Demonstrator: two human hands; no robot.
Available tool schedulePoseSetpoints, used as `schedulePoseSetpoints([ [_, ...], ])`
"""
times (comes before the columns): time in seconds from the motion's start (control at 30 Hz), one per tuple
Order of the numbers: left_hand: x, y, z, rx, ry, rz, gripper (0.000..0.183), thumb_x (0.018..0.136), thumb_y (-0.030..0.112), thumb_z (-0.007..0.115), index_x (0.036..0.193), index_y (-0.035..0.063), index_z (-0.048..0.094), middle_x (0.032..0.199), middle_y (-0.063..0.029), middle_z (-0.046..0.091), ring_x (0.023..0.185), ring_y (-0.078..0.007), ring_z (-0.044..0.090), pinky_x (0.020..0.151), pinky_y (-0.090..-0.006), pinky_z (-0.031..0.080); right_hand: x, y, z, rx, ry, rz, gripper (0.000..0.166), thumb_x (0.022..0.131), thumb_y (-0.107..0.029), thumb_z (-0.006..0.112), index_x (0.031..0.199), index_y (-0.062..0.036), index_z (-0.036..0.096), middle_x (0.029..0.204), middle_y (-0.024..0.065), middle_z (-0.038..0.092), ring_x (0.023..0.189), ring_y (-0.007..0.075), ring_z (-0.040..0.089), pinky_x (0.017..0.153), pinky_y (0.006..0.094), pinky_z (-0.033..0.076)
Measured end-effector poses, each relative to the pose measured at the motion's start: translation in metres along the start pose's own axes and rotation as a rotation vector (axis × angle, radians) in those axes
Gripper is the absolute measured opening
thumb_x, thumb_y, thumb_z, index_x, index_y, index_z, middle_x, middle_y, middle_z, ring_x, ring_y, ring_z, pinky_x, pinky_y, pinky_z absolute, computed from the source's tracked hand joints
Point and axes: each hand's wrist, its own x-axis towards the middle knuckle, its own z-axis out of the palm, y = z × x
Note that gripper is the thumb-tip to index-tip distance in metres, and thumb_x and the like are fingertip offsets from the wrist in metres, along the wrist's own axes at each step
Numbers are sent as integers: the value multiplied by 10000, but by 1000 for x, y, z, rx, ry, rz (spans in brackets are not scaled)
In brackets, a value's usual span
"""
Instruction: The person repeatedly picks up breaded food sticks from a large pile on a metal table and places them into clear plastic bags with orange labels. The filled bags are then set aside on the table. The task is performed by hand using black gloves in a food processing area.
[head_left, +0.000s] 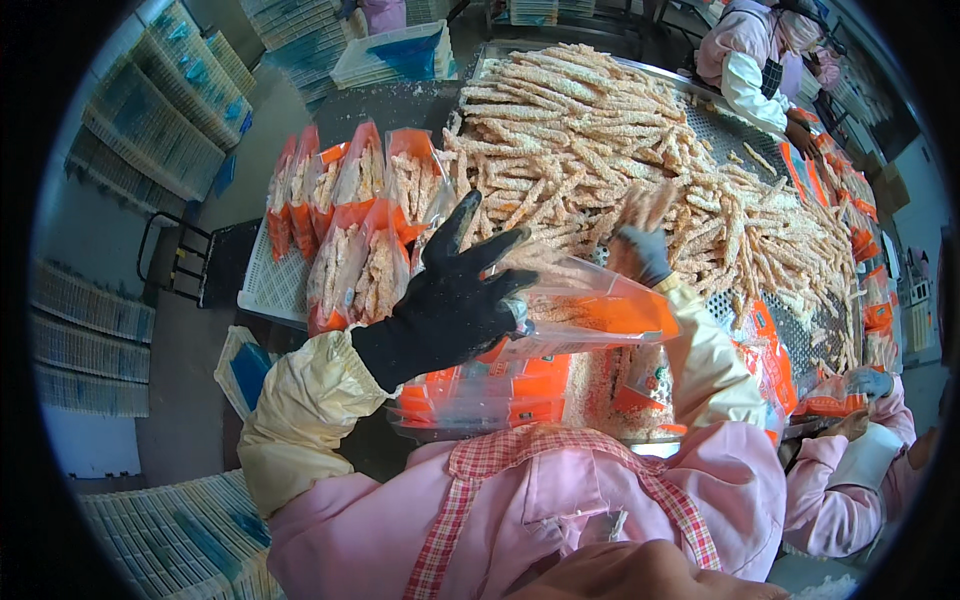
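My left hand, in a black glove, pinches the edge of a clear and orange plastic bag. Its other fingers spread apart above the bag. Breaded sticks show dimly through the film. Beyond the bag, my right hand, partly in a grey glove, is at the near side of a heap of breaded sticks. Motion blurs its fingers, so whether it grips sticks is unclear. Flat orange-printed bags lie stacked below my left hand. Beside them, loose crumbs cover the surface near another printed bag.
Filled bags stand in a white plastic crate on the left. The heap lies on a perforated metal table. Co-workers handle bags along the right side. Stacked trays and a hand cart stand at left.
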Motion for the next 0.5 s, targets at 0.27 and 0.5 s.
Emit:
schedulePoseSetpoints([
  [0.27, 18, 0, 4, 8, -33, -75, 243, 708, 320, 702, 918, 199, 688, 1305, -153, 479, 1303, -395, 304, 1053, -626, 137, -75, -271, 72, 578, -907, -447, 563, 748, -93, 651, 1264, -23, 438, 1008, 181, 593, 921, 279, 622, 958, 515, 445],
  [0.5, -1, -7, -1, 171, 84, -41, 231, 690, 296, 680, 847, 129, 648, 1020, -60, 581, 1121, -262, 515, 1052, -584, 283, -74, -211, 87, -427, -1404, -440, 332, 768, -219, 703, 1005, -59, 533, 937, 105, 592, 807, 213, 584, 743, 364, 481],
])
